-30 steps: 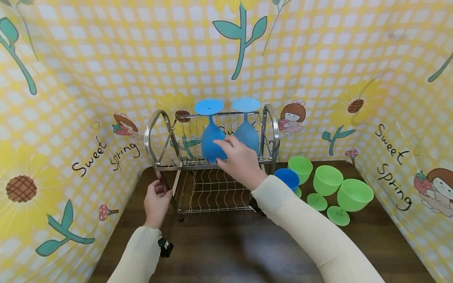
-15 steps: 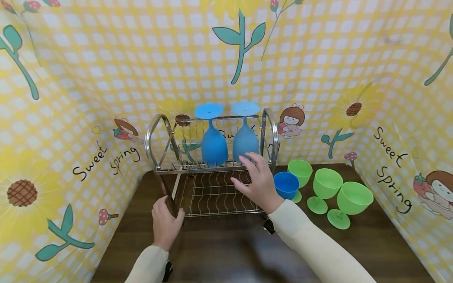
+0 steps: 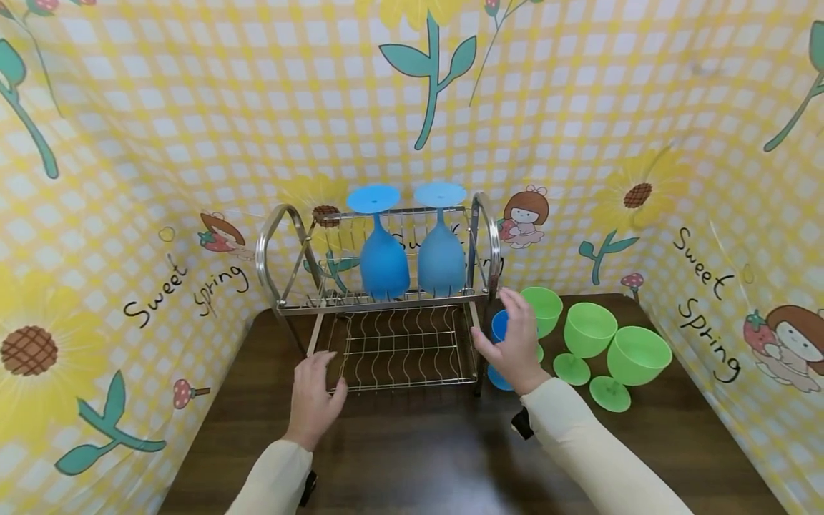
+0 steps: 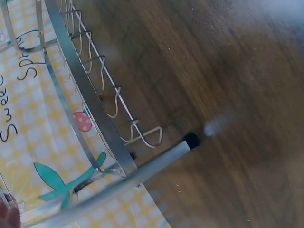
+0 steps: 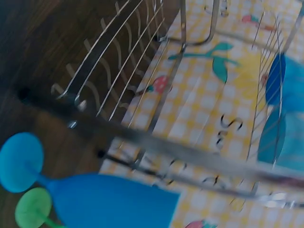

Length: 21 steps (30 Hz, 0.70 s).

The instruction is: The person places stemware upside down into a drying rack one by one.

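Two blue goblets stand upside down on the upper tier of a metal dish rack: a brighter left goblet and a paler right goblet. By the rack's right leg my right hand has its thumb and fingers spread apart, overlapping an upright blue goblet on the table. That blue goblet shows whole in stem and foot in the right wrist view. My left hand, fingers relaxed and holding nothing, is at the rack's lower front left corner; only fingertips show in the left wrist view.
Three upright green goblets share the table's right side: a back one, a middle one and a front one. A wire lower tier sits under the goblets. Patterned yellow checked cloth surrounds the dark wooden table.
My right hand has moved from the goblets on the rack rightward and down to the blue goblet on the table. My left hand has left the rack's left leg, shifting right and down.
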Each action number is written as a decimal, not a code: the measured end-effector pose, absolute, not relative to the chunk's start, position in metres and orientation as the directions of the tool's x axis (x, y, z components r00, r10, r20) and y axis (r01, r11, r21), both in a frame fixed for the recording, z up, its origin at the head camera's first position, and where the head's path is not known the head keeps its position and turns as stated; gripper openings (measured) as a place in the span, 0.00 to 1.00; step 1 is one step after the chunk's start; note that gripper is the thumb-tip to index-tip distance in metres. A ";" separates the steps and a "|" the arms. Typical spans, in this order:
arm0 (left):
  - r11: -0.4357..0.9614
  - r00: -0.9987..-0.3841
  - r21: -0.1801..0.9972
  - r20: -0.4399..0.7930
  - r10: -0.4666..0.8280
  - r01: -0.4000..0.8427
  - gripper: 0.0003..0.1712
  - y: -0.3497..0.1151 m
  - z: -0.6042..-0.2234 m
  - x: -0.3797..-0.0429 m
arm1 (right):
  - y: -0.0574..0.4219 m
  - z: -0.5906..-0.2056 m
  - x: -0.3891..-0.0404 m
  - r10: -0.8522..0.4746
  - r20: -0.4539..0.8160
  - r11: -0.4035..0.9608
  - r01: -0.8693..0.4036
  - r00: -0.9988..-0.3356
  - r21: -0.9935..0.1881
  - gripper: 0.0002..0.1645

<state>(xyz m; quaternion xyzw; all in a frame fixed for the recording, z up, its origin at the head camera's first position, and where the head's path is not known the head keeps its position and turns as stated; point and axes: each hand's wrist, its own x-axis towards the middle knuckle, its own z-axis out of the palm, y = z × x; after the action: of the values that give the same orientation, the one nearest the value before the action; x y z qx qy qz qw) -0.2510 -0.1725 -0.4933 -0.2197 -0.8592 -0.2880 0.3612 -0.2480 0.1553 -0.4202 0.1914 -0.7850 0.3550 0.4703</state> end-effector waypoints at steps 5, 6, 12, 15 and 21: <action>0.769 -0.750 0.327 0.598 0.282 0.549 0.30 -0.156 -0.489 -0.251 | 0.179 -0.429 -0.246 0.087 0.828 0.680 -0.574 -0.554 -0.456 0.57; 0.772 -0.766 0.329 0.572 0.295 0.544 0.31 -0.151 -0.489 -0.251 | 0.184 -0.430 -0.246 0.094 0.815 0.681 -0.560 -0.572 -0.472 0.58; 0.756 -0.812 0.377 0.478 0.336 0.535 0.31 -0.106 -0.494 -0.252 | 0.222 -0.436 -0.239 0.139 0.724 0.672 -0.473 -0.675 -0.570 0.51; 0.736 -0.816 0.399 0.448 0.364 0.547 0.31 -0.084 -0.496 -0.252 | 0.234 -0.437 -0.235 0.165 0.673 0.665 -0.423 -0.721 -0.616 0.50; 0.707 -0.817 0.429 0.423 0.392 0.562 0.31 -0.056 -0.495 -0.250 | 0.246 -0.445 -0.234 0.208 0.493 0.536 -0.324 -0.845 -0.780 0.55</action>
<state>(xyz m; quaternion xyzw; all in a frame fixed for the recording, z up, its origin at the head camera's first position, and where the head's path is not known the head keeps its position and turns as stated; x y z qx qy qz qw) -0.2500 -0.0557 -0.4954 -0.2618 -0.9113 -0.2791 0.1520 -0.2337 0.2455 -0.4450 0.0349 -0.8315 0.4806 0.2763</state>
